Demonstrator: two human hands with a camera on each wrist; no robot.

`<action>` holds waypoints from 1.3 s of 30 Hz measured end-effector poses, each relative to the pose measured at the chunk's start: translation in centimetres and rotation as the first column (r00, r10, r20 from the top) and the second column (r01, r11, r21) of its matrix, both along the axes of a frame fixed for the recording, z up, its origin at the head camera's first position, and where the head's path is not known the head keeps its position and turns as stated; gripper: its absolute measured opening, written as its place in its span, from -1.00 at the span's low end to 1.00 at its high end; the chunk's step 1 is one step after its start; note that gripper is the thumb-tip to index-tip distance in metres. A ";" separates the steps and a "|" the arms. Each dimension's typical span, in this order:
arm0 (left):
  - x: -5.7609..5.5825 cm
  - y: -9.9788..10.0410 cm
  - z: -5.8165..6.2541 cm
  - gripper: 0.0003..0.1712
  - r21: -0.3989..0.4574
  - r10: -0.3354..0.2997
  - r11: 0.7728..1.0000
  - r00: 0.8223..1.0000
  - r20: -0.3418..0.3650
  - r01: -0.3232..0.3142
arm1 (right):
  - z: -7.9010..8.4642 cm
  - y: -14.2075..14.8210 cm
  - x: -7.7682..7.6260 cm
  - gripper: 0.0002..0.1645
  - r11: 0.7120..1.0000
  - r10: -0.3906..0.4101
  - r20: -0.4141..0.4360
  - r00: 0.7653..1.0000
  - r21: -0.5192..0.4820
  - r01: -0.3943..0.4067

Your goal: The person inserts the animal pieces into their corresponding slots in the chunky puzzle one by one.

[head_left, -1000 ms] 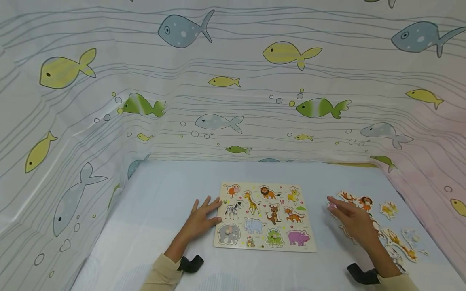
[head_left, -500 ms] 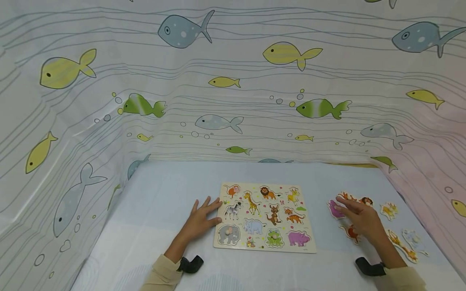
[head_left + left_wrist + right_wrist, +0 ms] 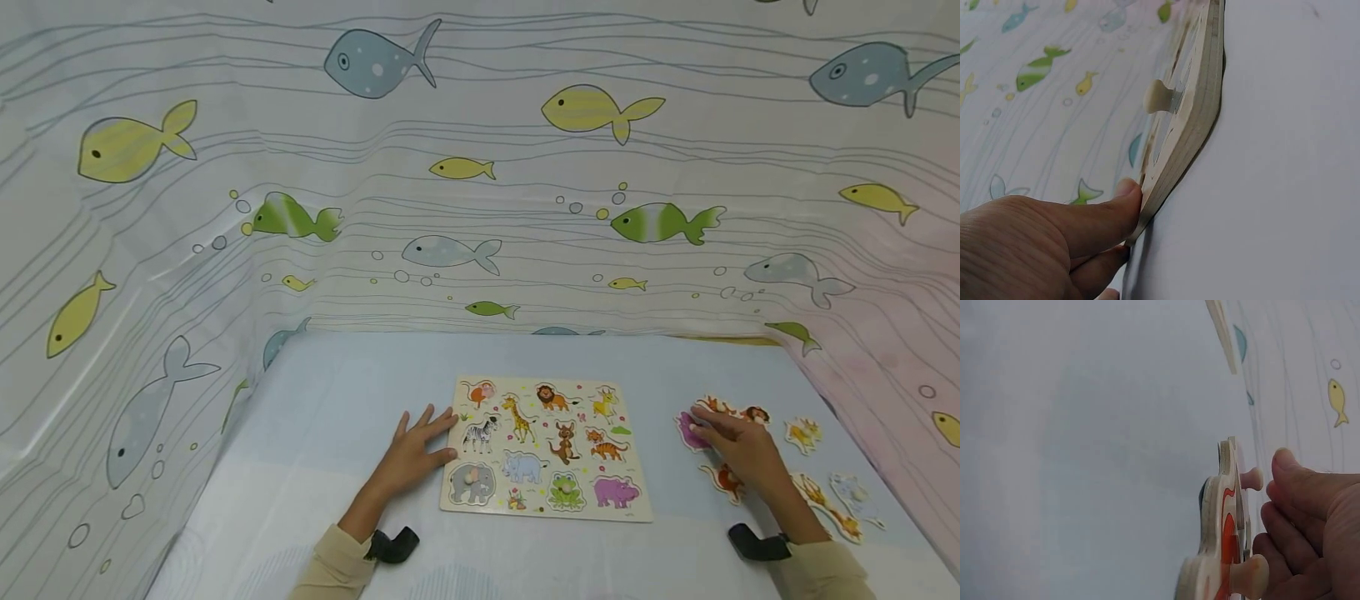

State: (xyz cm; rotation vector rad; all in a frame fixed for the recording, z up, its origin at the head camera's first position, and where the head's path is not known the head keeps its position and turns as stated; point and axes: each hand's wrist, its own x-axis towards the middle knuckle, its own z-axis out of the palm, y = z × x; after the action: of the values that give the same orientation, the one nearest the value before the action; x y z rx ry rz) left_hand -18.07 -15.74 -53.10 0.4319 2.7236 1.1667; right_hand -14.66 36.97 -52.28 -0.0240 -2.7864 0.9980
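A wooden knob-puzzle board [image 3: 592, 512] printed with animals lies on the table. My left hand [image 3: 411, 456] is at its left edge, fingers spread; in the left wrist view, the thumb [image 3: 1125, 187] touches the board's edge. An elephant piece [image 3: 472, 483] and a frog piece [image 3: 566, 492], both with knobs, sit in the board. At the right, my right hand [image 3: 742, 454] is over a purple animal piece [image 3: 693, 435]. In the right wrist view, its thumb and loosely bent fingers are close to a small knob [image 3: 1252, 479], with a gap between.
Beside the right hand lie a reddish-brown piece [image 3: 723, 482], a giraffe piece [image 3: 828, 506], a yellowish piece [image 3: 802, 434], a pale blue piece [image 3: 851, 492] and a lion piece [image 3: 756, 414]. A fish-patterned sheet [image 3: 525, 200] hangs behind the table.
The right hand first moved back to the right, uncovering the purple piece, then came slightly left towards it again. The left hand and board have stayed in place.
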 end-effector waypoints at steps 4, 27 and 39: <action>0.0 0.0 -0.1 -0.29 0.007 -0.004 1.000 1.000 0.000 0.003 | -0.3 0.2 -0.1 -0.50 1.000 0.008 -0.020 1.000 0.018 -0.008; 0.0 0.1 -0.1 -0.30 0.009 -0.007 1.000 1.000 -0.008 0.007 | -1.0 0.6 -0.5 -0.59 0.984 0.119 -0.025 0.993 0.136 -0.115; 0.0 0.1 0.1 -0.30 0.003 0.005 1.000 1.000 -0.001 -0.005 | -1.1 0.5 -0.7 -0.63 0.983 0.141 -0.065 0.988 0.125 -0.132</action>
State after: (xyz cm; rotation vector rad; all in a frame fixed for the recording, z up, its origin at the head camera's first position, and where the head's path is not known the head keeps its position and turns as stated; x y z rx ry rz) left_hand -18.04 -15.68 -53.02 0.4267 2.7255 1.1730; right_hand -15.32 37.45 -53.42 0.2195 -2.8058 0.8386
